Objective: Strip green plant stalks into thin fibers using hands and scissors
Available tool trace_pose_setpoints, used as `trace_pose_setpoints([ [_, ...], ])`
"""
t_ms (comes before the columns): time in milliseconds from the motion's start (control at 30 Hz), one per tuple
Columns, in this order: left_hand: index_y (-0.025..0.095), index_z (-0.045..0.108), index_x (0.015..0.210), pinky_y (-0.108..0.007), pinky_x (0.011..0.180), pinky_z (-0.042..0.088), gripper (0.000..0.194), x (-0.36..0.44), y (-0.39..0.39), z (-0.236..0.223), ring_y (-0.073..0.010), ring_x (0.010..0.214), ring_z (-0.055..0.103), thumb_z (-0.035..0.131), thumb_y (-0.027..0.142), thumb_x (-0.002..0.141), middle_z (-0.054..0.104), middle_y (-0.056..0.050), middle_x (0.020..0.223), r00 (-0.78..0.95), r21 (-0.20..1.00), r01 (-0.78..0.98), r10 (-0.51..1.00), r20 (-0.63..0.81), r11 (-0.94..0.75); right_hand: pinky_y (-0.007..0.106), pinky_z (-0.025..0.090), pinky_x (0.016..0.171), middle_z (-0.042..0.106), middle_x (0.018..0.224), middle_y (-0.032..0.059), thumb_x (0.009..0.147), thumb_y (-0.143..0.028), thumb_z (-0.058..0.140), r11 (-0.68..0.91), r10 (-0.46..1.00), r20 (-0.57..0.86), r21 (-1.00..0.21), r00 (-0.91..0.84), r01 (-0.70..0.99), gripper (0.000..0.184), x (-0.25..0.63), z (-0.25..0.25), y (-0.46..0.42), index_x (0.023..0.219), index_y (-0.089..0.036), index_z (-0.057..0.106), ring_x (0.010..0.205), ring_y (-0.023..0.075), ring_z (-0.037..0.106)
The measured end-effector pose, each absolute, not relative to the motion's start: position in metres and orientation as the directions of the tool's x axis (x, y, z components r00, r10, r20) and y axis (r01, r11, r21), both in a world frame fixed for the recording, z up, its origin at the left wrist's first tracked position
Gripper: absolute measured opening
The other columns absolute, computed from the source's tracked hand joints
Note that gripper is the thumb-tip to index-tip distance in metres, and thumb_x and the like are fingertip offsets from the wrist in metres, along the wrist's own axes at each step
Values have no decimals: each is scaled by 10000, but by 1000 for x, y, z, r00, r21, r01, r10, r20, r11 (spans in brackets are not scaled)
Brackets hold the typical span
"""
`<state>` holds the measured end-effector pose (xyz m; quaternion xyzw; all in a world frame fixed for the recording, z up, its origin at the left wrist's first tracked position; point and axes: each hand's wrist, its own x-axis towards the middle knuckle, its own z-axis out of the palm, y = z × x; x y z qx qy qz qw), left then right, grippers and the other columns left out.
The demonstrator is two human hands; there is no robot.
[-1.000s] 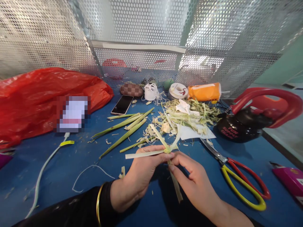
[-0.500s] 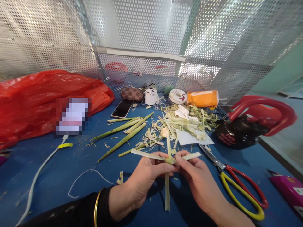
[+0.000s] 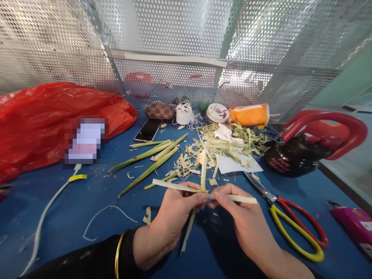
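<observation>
Pale green leaf strips cross one another between my hands, with ends sticking out to the left, right, away from me and down. My left hand is closed, its thumb pressing the crossing point against the fingers. My right hand pinches the strip that points right, close beside the crossing. The fingers partly hide how the strips are folded together. Just beyond my hands lie leaf scraps and several long green leaf spears.
Scissors with red and yellow handles lie right of my right hand. Behind them stands a black jar with a red handle. A red plastic bag, a phone, a white cable and an orange packet lie around the blue table.
My right hand has drawn its strip a little to the right, so a longer end shows. The lower strip end has swung to the left. My left hand keeps its hold.
</observation>
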<state>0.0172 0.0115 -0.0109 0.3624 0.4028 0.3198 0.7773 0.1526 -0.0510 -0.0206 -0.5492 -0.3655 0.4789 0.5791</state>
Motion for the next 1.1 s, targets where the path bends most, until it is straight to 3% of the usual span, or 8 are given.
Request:
trace_pose_setpoints([
  [267, 125, 670, 713, -205, 612, 424, 160, 14, 13, -12, -97, 603, 574, 782, 226, 657, 648, -13, 633, 524, 771, -202, 732, -436, 604, 314, 460, 704, 655, 663, 11, 808, -373, 655, -100, 946, -121, -991, 301, -83, 233, 157, -20, -49, 653, -204, 617, 701, 190, 612],
  [400, 127, 677, 825, -199, 655, 456, 213, 14, 16, -15, -95, 638, 602, 752, 299, 724, 676, -21, 696, 521, 784, -180, 733, -437, 595, 285, 452, 684, 658, 703, 11, 814, -358, 642, -99, 938, -71, -993, 340, 65, 212, 161, -18, -49, 671, -204, 623, 719, 179, 600],
  [533, 131, 660, 863, -201, 674, 476, 253, 15, 17, -16, -91, 642, 608, 783, 275, 694, 683, -15, 718, 488, 793, -182, 754, -440, 581, 262, 437, 599, 646, 704, 15, 813, -352, 621, -92, 934, -6, -970, 356, 227, 209, 160, -12, -50, 664, -206, 610, 675, 169, 568],
  [667, 126, 655, 846, -202, 668, 490, 264, 15, 17, -15, -90, 631, 610, 805, 232, 658, 686, -13, 730, 473, 793, -208, 769, -431, 573, 254, 413, 559, 623, 685, 11, 829, -352, 599, -92, 942, 9, -954, 336, 284, 216, 159, -11, -51, 670, -207, 593, 648, 159, 538],
  [967, 117, 677, 809, -167, 586, 460, 213, 15, 16, -14, -81, 579, 584, 779, 247, 672, 646, 1, 641, 408, 814, -182, 795, -449, 552, 253, 409, 586, 599, 664, -4, 827, -373, 611, -85, 953, 2, -959, 304, 271, 239, 161, -12, -53, 660, -202, 596, 630, 145, 512],
  [1033, 117, 680, 829, -169, 578, 459, 229, 14, 18, -13, -82, 568, 587, 778, 251, 671, 649, -3, 647, 428, 804, -187, 783, -451, 565, 261, 439, 666, 654, 752, 12, 811, -423, 637, -111, 934, -43, -978, 355, 175, 225, 168, -11, -50, 755, -206, 660, 724, 168, 564],
  [1100, 116, 680, 828, -175, 575, 462, 238, 13, 18, -13, -81, 557, 588, 784, 251, 662, 649, -4, 656, 460, 792, -185, 763, -453, 582, 294, 461, 775, 697, 880, 45, 807, -542, 600, -131, 903, -143, -990, 405, -59, 359, 178, -12, -45, 867, -203, 704, 842, 202, 605],
])
